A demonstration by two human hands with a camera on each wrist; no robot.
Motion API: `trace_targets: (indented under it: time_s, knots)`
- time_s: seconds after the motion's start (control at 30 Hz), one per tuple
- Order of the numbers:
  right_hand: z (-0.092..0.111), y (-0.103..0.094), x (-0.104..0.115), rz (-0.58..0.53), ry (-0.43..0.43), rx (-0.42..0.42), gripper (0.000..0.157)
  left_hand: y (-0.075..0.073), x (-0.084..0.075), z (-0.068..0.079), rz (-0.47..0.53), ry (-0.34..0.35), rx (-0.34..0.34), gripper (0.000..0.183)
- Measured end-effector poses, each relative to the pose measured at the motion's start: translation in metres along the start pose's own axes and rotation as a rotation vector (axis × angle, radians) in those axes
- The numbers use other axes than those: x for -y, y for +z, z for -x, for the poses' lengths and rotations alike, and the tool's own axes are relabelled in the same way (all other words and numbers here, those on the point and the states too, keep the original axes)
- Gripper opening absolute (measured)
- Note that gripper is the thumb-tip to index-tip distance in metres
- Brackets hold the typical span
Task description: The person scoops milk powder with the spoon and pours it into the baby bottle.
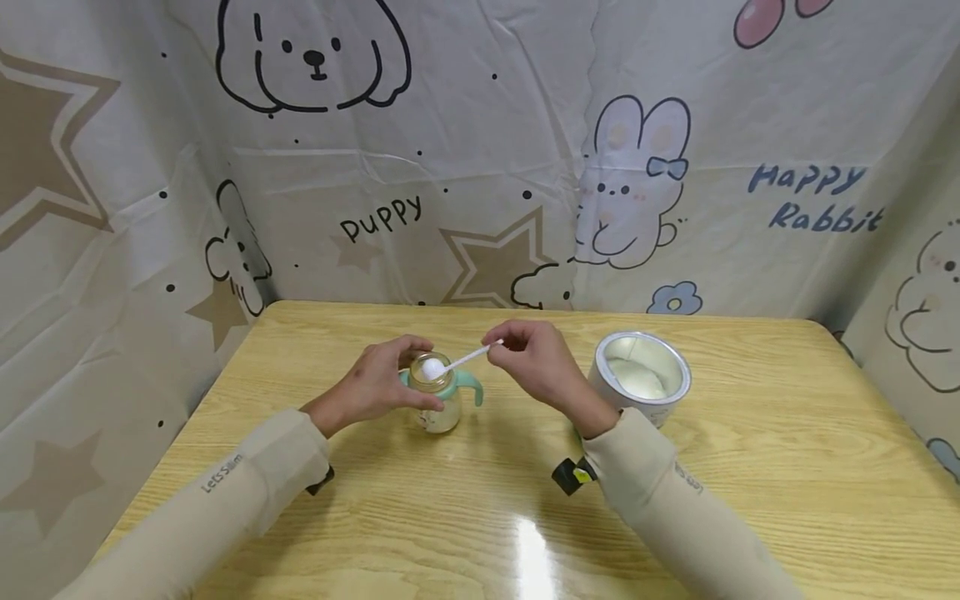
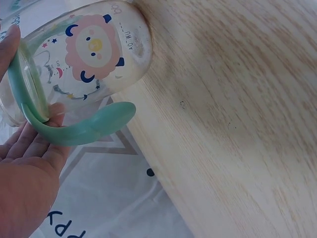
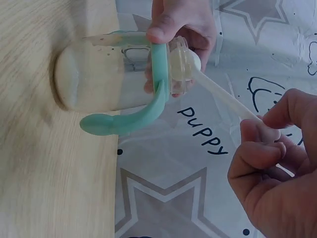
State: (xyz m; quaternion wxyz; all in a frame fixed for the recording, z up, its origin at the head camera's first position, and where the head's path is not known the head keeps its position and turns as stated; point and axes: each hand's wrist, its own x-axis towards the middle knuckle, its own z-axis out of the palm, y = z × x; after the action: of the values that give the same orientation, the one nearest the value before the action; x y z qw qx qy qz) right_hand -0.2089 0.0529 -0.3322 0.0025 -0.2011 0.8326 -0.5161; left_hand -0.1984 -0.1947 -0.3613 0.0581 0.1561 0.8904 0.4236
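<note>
A clear baby bottle (image 1: 441,417) stands on the table, with a mint-green handled collar and a pink sheep print (image 2: 94,47). Pale powder lies at its bottom in the right wrist view. My left hand (image 1: 378,377) grips it around the neck and collar, thumb on the near side. Between thumb and fingers, my right hand (image 1: 542,360) pinches the handle end of a white scoop (image 3: 225,98). The scoop's bowl (image 1: 432,368) is at the bottle's open mouth, tipped down over it; the handle slants up toward the right hand.
To the right, beside my right forearm, an open tin (image 1: 682,371) holds off-white powder. The wooden table (image 1: 420,533) ends at a printed cloth (image 1: 487,125) hanging behind and along the sides.
</note>
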Motion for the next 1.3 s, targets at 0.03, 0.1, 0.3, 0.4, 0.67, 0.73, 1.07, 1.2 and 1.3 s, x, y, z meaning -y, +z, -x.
trace_targets:
  time_s: [0.03, 0.1, 0.3, 0.4, 0.67, 0.73, 1.07, 1.2, 1.3]
  knots:
    - [0.001, 0.000, 0.001, 0.020, -0.019, -0.004, 0.017, 0.000, 0.000, 0.000, 0.001, 0.001, 0.002, 0.085]
    - [0.001, -0.001, 0.002, 0.038, -0.045, -0.005, 0.018, 0.000, 0.000, 0.000, 0.008, -0.008, 0.001, 0.084]
    - [0.004, -0.002, 0.003, 0.086, -0.095, 0.001, 0.017, 0.000, 0.000, 0.000, -0.003, 0.009, 0.001, 0.082]
    - [0.004, -0.002, 0.002, 0.093, -0.108, 0.001, 0.017, 0.000, 0.000, 0.000, -0.005, 0.016, 0.002, 0.082]
    - [0.002, -0.006, 0.002, 0.086, -0.075, 0.009, 0.018, -0.002, -0.003, -0.003, -0.080, 0.006, 0.022, 0.084]
    - [0.002, -0.007, 0.001, 0.079, -0.064, 0.015, 0.018, -0.004, -0.005, -0.004, -0.135, 0.023, 0.035, 0.086]
    - [0.001, -0.020, 0.003, -0.038, 0.041, 0.019, 0.020, -0.006, -0.015, -0.009, -0.224, 0.149, 0.077, 0.090]
    - [0.002, -0.029, 0.008, -0.062, 0.087, -0.007, 0.020, -0.006, -0.021, -0.011, -0.191, 0.161, 0.052, 0.091]
    - [0.002, -0.037, 0.012, -0.070, 0.116, -0.023, 0.021, -0.006, -0.025, -0.014, -0.161, 0.188, 0.022, 0.090]
